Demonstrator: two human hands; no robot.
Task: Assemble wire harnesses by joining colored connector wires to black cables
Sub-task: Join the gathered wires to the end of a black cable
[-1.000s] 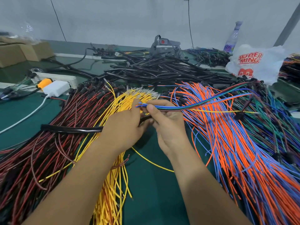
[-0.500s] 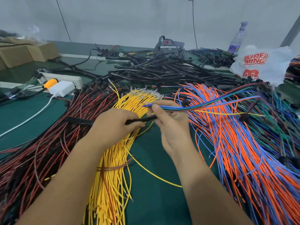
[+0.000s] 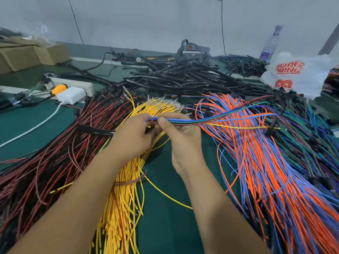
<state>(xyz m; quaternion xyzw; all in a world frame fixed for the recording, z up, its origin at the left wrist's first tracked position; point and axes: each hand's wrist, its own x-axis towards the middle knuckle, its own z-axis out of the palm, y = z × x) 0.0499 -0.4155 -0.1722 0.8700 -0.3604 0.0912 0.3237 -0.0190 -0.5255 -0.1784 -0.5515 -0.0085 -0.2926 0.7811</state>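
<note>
My right hand (image 3: 181, 136) pinches a thin bundle of colored wires (image 3: 216, 119), blue, green, red and yellow, which runs off to the right over the orange and blue pile. My left hand (image 3: 134, 136) grips a black cable (image 3: 95, 130) that sticks out to its left across the red wires. The two hands meet at the bundle's left tips, above the yellow wire pile (image 3: 124, 198). Where cable and wire tips meet is hidden by my fingers.
Red and black wires (image 3: 55, 153) lie at left, orange and blue wires (image 3: 266, 162) at right, green and blue ones (image 3: 311, 136) beyond. A heap of black cables (image 3: 183, 77) lies behind. A white power strip (image 3: 73, 85), cardboard boxes (image 3: 27, 55), a plastic bag (image 3: 297, 76) and a bottle (image 3: 271, 43) stand at the back.
My left hand slid left along the black cable half a second ago, then came back right to meet the right hand at the wire tips. The view shifted slightly.
</note>
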